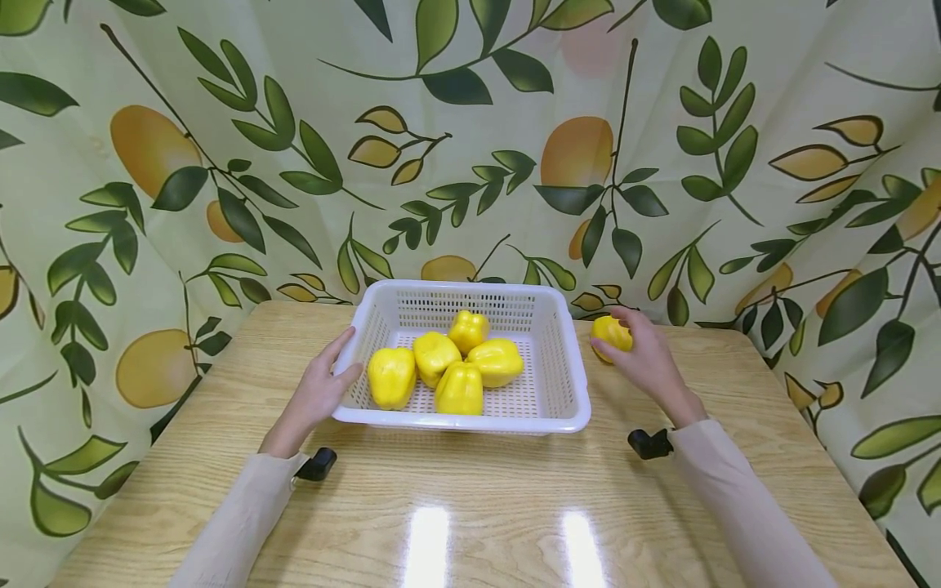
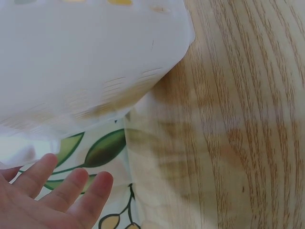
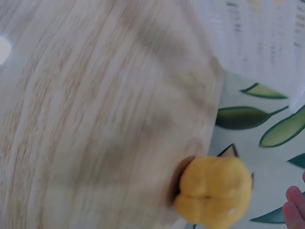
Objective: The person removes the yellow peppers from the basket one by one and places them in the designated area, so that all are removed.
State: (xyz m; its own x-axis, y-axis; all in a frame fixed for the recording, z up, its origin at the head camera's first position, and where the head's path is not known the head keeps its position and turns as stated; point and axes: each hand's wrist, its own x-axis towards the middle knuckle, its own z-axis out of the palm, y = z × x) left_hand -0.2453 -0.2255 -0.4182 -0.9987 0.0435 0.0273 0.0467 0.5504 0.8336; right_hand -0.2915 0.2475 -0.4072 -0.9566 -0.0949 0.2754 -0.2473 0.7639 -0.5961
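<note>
A white plastic basket [image 1: 470, 424] stands on the wooden table with several yellow bell peppers [image 1: 459, 389] inside. My left hand [image 1: 314, 394] is at its left side, thumb over the rim and fingers along the outside. In the left wrist view, three fingers [image 2: 97, 193] of that hand extend below the basket wall, fairly straight. Right of the basket, another yellow bell pepper [image 3: 214, 191] lies near the table's far edge. My right hand [image 1: 647, 359] reaches over it, partly covering it in the head view; the right wrist view shows fingertips [image 3: 294, 210] apart from it.
The wooden table [image 1: 485, 498] runs up to a curtain [image 1: 470, 147] printed with leaves and fruit. Black wrist mounts [image 1: 650, 443] sit beside both forearms. The basket's raised rim lies between the loose pepper and those inside.
</note>
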